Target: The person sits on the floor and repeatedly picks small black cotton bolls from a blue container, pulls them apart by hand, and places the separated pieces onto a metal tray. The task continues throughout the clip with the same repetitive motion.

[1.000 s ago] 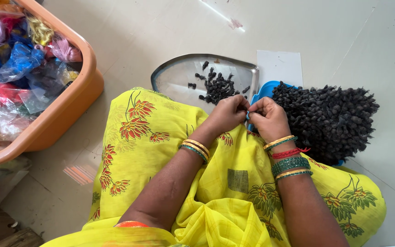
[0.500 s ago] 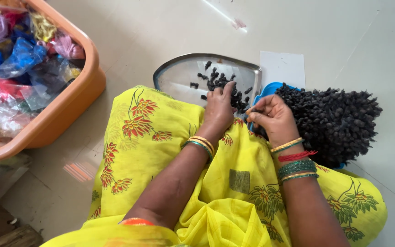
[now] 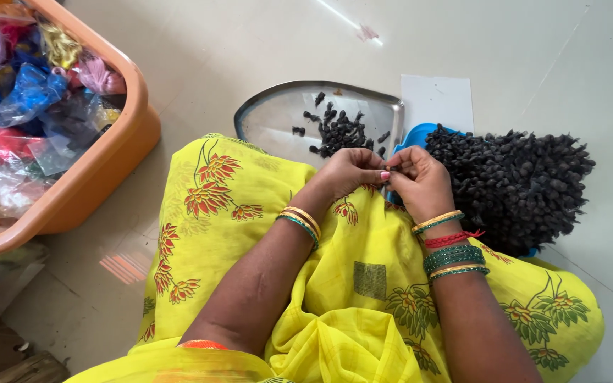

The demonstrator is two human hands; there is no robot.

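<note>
Sitting on the pale tiled floor (image 3: 250,42) with knees draped in a bright yellow cloth printed with red and green flowers (image 3: 363,284), a person has both hands drawn together over the lap. The left hand (image 3: 345,174) is curled, its fingertips pinched against those of the right hand (image 3: 420,181), which is likewise closed down to a pinch. Whatever sits between the fingertips is too small to make out; I cannot tell what it is. Both wrists carry gold, green and red bangles (image 3: 452,245).

Just beyond the hands, on the far side of the knees, lies a shiny steel tray with rounded corners (image 3: 271,120), holding a loose scatter of small black knotted pieces (image 3: 342,131) gathered toward its right half. To the right of the hands, touching the right knee, rises a big heap of black knotted bundles (image 3: 512,184) piled on something blue (image 3: 413,138), of which only an edge shows. A white sheet of paper (image 3: 438,103) lies flat on the floor behind that heap, beside the tray.

Well apart on the left stands an orange plastic tub (image 3: 101,177), filled with coloured threads in clear plastic bags (image 3: 23,106).
</note>
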